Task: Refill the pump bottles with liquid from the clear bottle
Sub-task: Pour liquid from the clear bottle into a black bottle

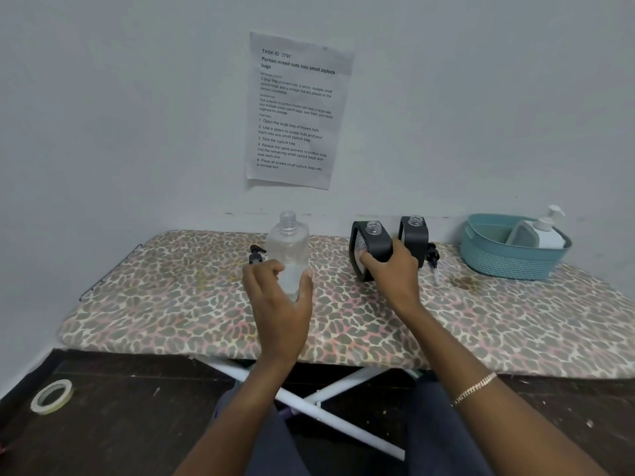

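Gripping the clear bottle [288, 249] round its lower half, the person's left hand [280, 297] had fingers and thumb curled about it, while the right hand [395, 274] clasped the nearer pump bottle [371, 247] from the side. Both bottles stood upright and near each other on the leopard-print board cover [171, 304], the clear one to the left.

Pouring well would call for lifting the clear bottle, bringing its mouth close above the pump bottle's narrow neck, and tipping slowly so that only a thin stream ran. The right hand's hold mattered, since the padded cover looked like a soft footing and fabric would soak up any spill.

The clear bottle was transparent with rounded shoulders and a bare threaded neck, its cap off. Its contents were colourless, so the level was hard to read; it seemed to sit low. The nearer pump bottle was black with a clear threaded neck, open. The second pump bottle [414, 237] just beside it looked alike, also open. One pump head [257, 255] lay left of the clear bottle, another pump head [433, 256] to the right of the second bottle
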